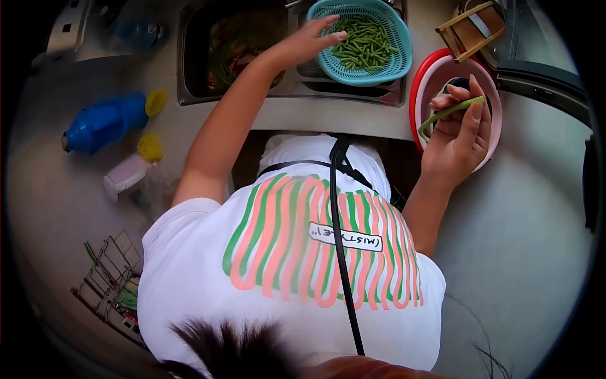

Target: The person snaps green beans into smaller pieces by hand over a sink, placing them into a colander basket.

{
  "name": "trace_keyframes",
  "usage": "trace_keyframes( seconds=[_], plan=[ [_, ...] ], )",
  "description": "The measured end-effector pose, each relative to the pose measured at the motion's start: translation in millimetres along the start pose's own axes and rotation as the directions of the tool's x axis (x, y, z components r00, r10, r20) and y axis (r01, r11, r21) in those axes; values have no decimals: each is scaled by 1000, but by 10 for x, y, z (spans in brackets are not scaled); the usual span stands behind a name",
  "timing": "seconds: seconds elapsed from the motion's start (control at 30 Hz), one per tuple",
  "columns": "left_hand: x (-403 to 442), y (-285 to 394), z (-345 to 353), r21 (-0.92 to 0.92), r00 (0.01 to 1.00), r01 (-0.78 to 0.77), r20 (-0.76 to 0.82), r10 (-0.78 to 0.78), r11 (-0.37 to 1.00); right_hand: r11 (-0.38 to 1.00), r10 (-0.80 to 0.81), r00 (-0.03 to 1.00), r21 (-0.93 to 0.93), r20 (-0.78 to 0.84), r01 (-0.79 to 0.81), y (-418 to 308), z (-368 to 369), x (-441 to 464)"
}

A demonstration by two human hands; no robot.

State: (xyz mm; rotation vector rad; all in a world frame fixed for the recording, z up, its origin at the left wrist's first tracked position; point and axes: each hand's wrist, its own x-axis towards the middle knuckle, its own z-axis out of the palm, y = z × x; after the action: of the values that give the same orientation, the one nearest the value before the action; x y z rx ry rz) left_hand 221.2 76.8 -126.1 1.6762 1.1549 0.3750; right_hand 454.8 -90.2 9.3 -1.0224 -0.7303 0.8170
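A turquoise basket [404, 47] with cut green bean pieces [366, 47] in it sits over the right side of the sink. My left hand [310, 43] is at the basket's left rim, fingers apart, holding nothing. To the right, my right hand [461, 126] is raised over a pink bowl with a red one around it. A long green bean [451, 110] is pinched between its thumb and fingers, one end curving down to the left.
The dark left sink basin [189, 76] holds scraps. A blue bottle [104, 123], a pink-white bottle [123, 175] and a wire rack [104, 281] are at the left. The red and pink bowls [415, 95] and a wooden-framed object [470, 31] are at the right.
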Motion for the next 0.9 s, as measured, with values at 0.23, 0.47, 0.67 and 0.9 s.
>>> trace_keyframes(
  seconds=[0.23, 0.47, 0.67, 0.9],
  plan=[
    [49, 465, 211, 72, 964, -68, -250, 84, 995, 887, 197, 952, 370, 234, -275, 23, -230, 98],
    [-1223, 1580, 492, -681, 999, -15, -48, -24, 732, 663, 274, 775, 472, 570, -581, 286, 50, 121],
    [-2304, 1582, 428, -166, 853, -89, -522, -11, 982, 954, 172, 603, 21, 779, -299, 240, 474, -128],
    [-4375, 1648, 917, 250, 486, 293, -870, 81, 923, 998, -31, -111, 36, 993, 42, -275, 1284, -1240]
  ],
)
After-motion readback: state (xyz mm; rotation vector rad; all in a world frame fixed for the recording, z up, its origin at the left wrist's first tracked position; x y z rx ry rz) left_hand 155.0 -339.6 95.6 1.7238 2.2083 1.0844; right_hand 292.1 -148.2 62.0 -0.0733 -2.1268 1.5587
